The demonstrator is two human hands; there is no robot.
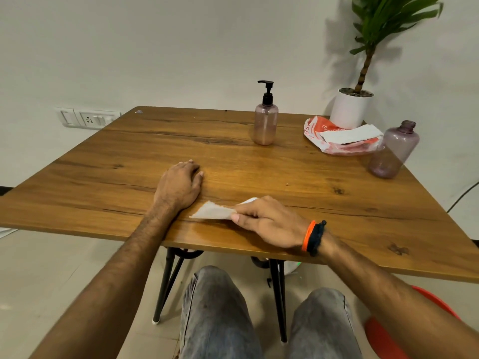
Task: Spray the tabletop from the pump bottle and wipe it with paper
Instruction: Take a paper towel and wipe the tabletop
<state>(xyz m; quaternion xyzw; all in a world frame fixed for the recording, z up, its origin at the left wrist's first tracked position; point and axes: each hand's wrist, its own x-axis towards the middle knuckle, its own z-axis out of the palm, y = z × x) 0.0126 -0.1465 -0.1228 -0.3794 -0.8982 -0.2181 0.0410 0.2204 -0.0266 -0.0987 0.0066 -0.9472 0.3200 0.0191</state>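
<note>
The pink pump bottle [265, 120] with a black pump head stands upright at the far middle of the wooden tabletop [259, 164]. A folded piece of white paper [211, 211] lies flat near the table's front edge. My right hand [269, 221] pinches it between thumb and fingers and presses it onto the wood. A faint wet sheen shows on the wood around the paper. My left hand [180, 185] rests palm down on the table, just left of and behind the paper, holding nothing.
An orange-and-white pack [337, 141] with a white paper sheet [350, 134] on it lies at the far right. Next to it stands a purple bottle [394, 150] without a cap. A white plant pot [351, 107] sits at the far right corner. A red stool [388, 332] is beside my knees.
</note>
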